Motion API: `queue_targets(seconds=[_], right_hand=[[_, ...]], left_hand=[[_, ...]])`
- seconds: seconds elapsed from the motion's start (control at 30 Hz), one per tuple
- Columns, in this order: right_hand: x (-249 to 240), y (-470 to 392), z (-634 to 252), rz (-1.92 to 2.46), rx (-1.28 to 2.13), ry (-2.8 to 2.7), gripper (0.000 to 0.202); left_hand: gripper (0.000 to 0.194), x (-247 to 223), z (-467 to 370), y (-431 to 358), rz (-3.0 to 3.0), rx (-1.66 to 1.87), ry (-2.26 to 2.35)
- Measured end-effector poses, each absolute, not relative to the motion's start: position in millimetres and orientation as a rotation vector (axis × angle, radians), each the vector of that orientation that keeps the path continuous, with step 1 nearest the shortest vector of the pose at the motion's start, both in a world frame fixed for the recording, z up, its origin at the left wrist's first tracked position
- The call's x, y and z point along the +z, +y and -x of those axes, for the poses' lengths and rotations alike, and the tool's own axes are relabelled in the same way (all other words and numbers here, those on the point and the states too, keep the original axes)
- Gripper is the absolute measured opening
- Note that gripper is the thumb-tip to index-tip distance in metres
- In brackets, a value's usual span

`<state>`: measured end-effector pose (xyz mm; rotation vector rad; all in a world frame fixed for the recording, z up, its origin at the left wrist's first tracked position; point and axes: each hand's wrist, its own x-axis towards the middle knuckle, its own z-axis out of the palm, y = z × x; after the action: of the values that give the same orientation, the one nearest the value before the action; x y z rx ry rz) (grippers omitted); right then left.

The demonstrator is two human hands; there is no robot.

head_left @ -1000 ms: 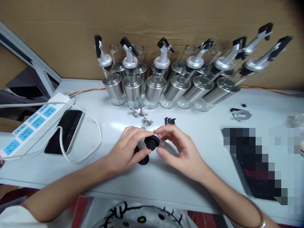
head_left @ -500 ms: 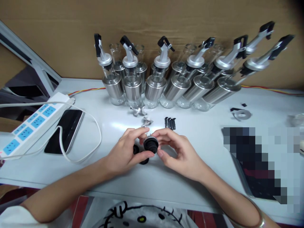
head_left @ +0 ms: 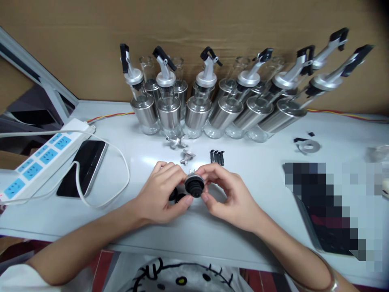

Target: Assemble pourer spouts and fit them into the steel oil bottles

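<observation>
My right hand pinches a silver-rimmed pourer stopper with a ribbed black plug facing me. My left hand is at the stopper's left side, its fingertips at the rim and its thumb just below left; whether it grips the rim is hard to tell. Black round pieces lie on the table, partly hidden behind my left fingers. Silver spout parts sit just beyond my hands. To their right is a row of several small black levers.
Several steel-and-glass bottles with pourers stand along the cardboard wall. On the left are a white power strip, a looping white cable and a phone. A clear ring and a dark, partly pixelated object lie at right.
My left fingers have curled in and the left thumb has drawn back slightly from the plug. The stopper has shifted a little to the right.
</observation>
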<state>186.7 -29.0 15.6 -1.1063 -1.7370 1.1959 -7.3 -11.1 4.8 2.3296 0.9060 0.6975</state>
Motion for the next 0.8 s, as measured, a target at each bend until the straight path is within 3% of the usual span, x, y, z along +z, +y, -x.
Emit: queue_targets(seconds=[0.2, 0.47, 0.8], right_hand=[[16.1, -28.1, -186.1, 1.07, 1.287, -1.73, 0.023], [13.3, -26.8, -186.0, 1.092, 1.283, -1.797, 0.033], [12.0, -27.4, -185.2, 1.11, 1.292, -1.818, 0.027]], left_hand=[[0.026, 7.1, 7.0, -10.5, -2.309, 0.651, 0.876], [0.019, 6.6, 6.2, -10.6, -2.299, 0.622, 0.912], [0.013, 7.5, 4.0, -10.9, -2.288, 0.605, 0.969]])
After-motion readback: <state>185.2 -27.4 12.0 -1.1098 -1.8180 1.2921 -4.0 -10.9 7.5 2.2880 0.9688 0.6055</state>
